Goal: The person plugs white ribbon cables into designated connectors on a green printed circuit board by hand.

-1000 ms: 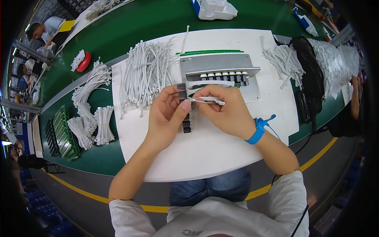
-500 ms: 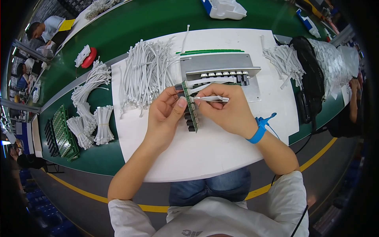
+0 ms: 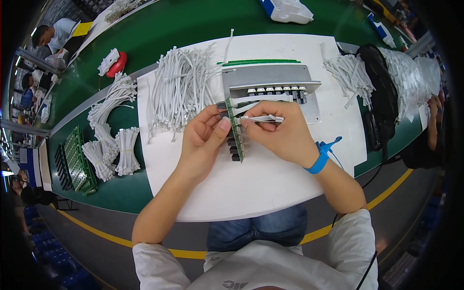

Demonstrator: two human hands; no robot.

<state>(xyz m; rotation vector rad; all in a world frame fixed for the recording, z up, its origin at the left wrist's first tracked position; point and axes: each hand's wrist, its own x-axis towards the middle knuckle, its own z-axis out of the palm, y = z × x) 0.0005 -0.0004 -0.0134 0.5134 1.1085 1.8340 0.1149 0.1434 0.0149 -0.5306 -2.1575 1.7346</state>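
Standing on edge, circuit board (image 3: 236, 129) (long axis near-far) between both hands.

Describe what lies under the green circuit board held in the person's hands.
Under the green circuit board lies the white table mat. The left hand covers the mat beside it.

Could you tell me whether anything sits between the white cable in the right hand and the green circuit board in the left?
Nothing visible does: the white cable already meets the green circuit board, held edge-up by the left hand.
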